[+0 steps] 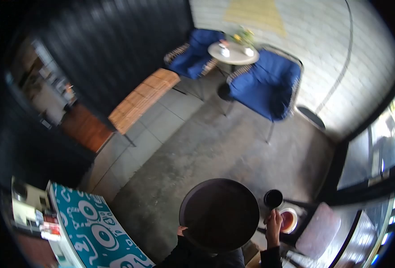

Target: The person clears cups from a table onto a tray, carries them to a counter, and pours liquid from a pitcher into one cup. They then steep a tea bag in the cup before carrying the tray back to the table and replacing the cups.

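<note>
My left hand (181,230) grips the left edge of a round dark serving tray (219,215), which is held level in front of my body. Most of that hand is hidden under the tray. To the tray's right, my right hand (274,223) is closed, its fingertips against the near side of a small black cup (273,198). Just right of that hand is a white-rimmed bowl (288,220) with reddish-orange contents.
A teal patterned counter (99,230) stands at left. Ahead are a wooden bench (144,99), blue armchairs (269,85) and a round table (234,53) with flowers and white cups. A pinkish cushioned seat (319,230) is at lower right, near windows.
</note>
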`<action>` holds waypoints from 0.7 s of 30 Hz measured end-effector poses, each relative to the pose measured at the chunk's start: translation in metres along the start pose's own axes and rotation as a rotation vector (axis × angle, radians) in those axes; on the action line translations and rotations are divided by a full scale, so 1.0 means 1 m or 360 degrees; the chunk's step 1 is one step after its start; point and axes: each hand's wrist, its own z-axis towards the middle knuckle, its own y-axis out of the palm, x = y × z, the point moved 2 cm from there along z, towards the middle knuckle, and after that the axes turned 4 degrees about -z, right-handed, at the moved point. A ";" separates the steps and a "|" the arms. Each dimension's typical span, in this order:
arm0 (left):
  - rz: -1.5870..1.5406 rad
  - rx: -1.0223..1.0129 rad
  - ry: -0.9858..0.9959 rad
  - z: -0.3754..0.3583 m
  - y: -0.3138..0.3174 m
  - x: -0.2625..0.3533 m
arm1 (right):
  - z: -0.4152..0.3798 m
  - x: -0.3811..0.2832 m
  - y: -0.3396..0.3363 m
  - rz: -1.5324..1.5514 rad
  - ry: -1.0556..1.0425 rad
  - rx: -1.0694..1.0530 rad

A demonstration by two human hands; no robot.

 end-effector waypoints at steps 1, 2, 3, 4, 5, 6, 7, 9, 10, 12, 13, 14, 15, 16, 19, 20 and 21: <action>-0.0057 -0.0023 0.0062 -0.007 -0.001 0.009 | -0.006 -0.019 0.020 -0.0095 -0.0088 -0.0124; -0.0108 -0.0046 0.0123 -0.015 -0.001 0.017 | -0.017 -0.050 0.044 -0.0326 -0.0161 -0.0236; -0.0163 -0.0062 0.0170 -0.026 -0.005 0.024 | -0.021 -0.058 0.060 -0.0324 -0.0284 -0.0476; -0.0218 -0.0054 0.0210 -0.041 -0.013 0.032 | -0.026 -0.064 0.079 -0.0366 -0.0321 -0.0645; -0.0270 -0.0053 0.0253 -0.052 -0.019 0.043 | -0.035 -0.073 0.100 -0.0406 -0.0351 -0.0812; -0.0321 -0.0065 0.0301 -0.062 -0.025 0.056 | -0.047 -0.083 0.122 -0.0410 -0.0387 -0.0885; -0.0364 -0.0074 0.0349 -0.072 -0.030 0.069 | -0.064 -0.096 0.149 -0.0377 -0.0241 -0.1001; -0.0460 -0.0088 0.0464 -0.094 -0.043 0.092 | -0.093 -0.095 0.195 -0.0395 -0.0105 -0.1207; -0.0504 -0.0097 0.0533 -0.105 -0.049 0.103 | -0.101 -0.084 0.212 -0.0309 0.0058 -0.1231; -0.0584 -0.0121 0.0648 -0.124 -0.064 0.127 | -0.128 -0.083 0.261 -0.0280 0.0326 -0.1413; -0.0627 -0.0128 0.0696 -0.133 -0.072 0.137 | -0.141 -0.080 0.284 -0.0310 0.0303 -0.1477; -0.0656 -0.0133 0.0749 -0.141 -0.079 0.148 | -0.154 -0.074 0.305 -0.0280 0.0350 -0.1642; -0.0705 -0.0136 0.0783 -0.150 -0.086 0.158 | -0.165 -0.067 0.324 -0.0255 0.0407 -0.1804; -0.0739 -0.0143 0.0832 -0.157 -0.093 0.167 | -0.174 -0.060 0.344 -0.0316 0.0435 -0.1903; -0.0819 -0.0143 0.0971 -0.175 -0.109 0.190 | -0.206 -0.052 0.393 -0.0522 0.0350 -0.2032; -0.0844 -0.0146 0.1013 -0.179 -0.113 0.200 | -0.210 -0.048 0.407 -0.0550 0.0379 -0.2088; -0.0861 -0.0150 0.1051 -0.182 -0.115 0.210 | -0.215 -0.046 0.422 -0.0561 0.0362 -0.2137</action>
